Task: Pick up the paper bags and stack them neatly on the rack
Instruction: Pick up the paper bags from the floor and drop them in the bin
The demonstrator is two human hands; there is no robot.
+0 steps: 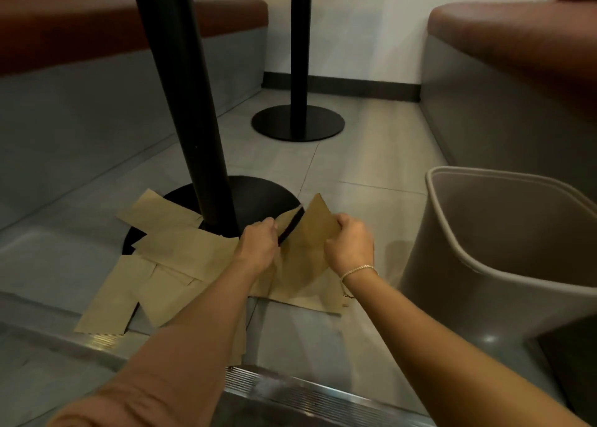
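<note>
Your left hand (258,245) and right hand (350,242) both pinch one paper bag (310,233); loose bags (168,258) lie at 9 o'clock, nearer left.

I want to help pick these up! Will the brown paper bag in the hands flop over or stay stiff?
Probably floppy: the paper bag is thin and already bends between the left hand and right hand. Likely very light, as fingertips alone lift it. It may crease or tear easily.

Both hands (258,245) (350,244) curled, gripping
</note>
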